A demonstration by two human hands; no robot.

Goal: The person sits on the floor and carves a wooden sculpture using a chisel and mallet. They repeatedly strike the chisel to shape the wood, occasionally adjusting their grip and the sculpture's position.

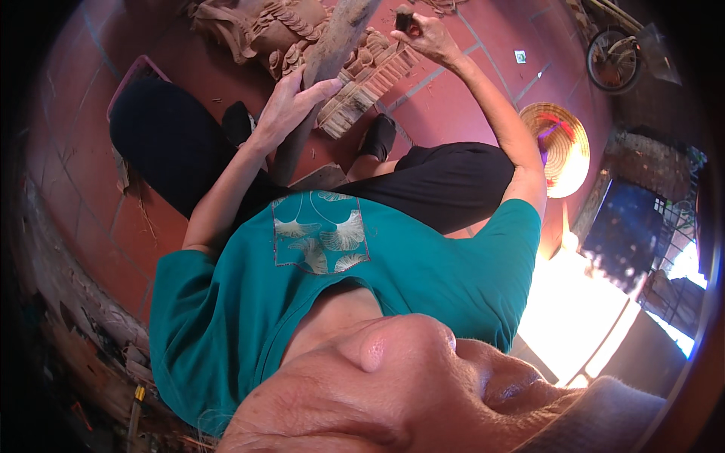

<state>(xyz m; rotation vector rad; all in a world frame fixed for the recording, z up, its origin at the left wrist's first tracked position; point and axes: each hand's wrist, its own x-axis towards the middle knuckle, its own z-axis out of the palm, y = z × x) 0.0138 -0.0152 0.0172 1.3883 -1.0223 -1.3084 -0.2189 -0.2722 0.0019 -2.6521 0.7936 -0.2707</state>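
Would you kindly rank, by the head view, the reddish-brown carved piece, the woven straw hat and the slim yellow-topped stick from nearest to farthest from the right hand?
1. Carved piece: lower left of the right hand.
2. Straw hat: to its lower right.
3. Yellow-topped stick: far lower left.

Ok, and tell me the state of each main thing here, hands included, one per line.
Left hand: on the wooden pole, thumb spread, grip unclear
Right hand: closed around a dark block-like object
Wooden pole: slanting
Carved wooden piece: partly hidden by the pole
Straw hat: partly sunlit
Spoked wheel: tyre on, shaded
Tiled floor: littered with small chips
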